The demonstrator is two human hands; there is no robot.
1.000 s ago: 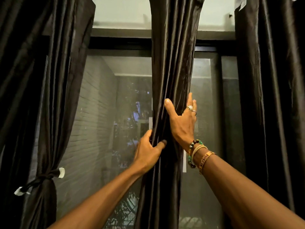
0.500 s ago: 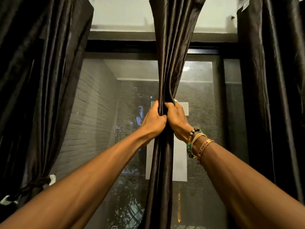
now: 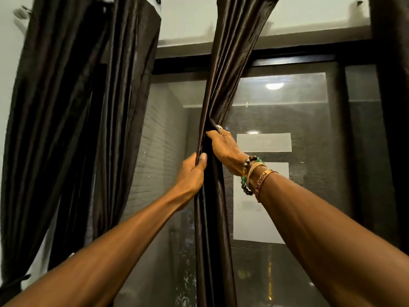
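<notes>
The left hand [image 3: 191, 173] curls its fingers and thumb round the bunched folds of the dark brown satin curtain panel [image 3: 230, 63]. The right hand [image 3: 223, 146] sits just above it on the same bunch and grips the cloth from the other side. Seen from the head camera, the panel hangs from somewhere above the top edge and is squeezed into a narrow rope where the hands hold it. It hangs in front of the black-framed glass window [image 3: 309, 107], between the gathered dark drapes at the left [image 3: 66, 107] and another dark drape at the far right [image 3: 391, 107]. White paper sheets [image 3: 263, 142] are stuck on the glass behind the right wrist, which wears beaded and gold bracelets [image 3: 254, 176].

The main risk is probably a hard downward tug, since both hands bear on one bunch. That could strain the hanging points, which are out of view. The slick satin may also slide through the grip, and the beads might snag a fold.
</notes>
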